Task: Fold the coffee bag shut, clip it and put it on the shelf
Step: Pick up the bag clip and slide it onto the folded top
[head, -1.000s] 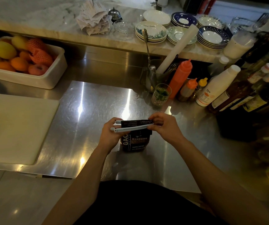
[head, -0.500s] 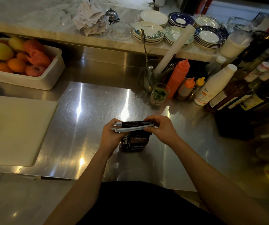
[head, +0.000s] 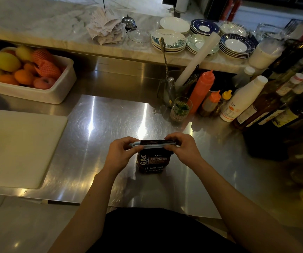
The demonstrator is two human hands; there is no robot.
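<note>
A dark coffee bag (head: 153,162) with white lettering stands upright on the steel counter (head: 96,136), its top folded over. A long white bag clip (head: 151,145) lies across the fold. My left hand (head: 120,154) pinches the clip's left end, and my right hand (head: 182,147) presses down on its right end. The clip's two arms look nearly together over the fold; the right end is hidden under my fingers.
A white cutting board (head: 17,147) lies at left, a white tub of fruit (head: 28,73) behind it. Squeeze bottles (head: 202,88), a small glass (head: 181,108) and dark bottles (head: 275,106) crowd the right. The marble ledge (head: 110,50) behind carries stacked plates (head: 235,45).
The clip's arms have closed closer together over the folded top. Both hands stay on the clip's ends; the bag has not moved on the counter.
</note>
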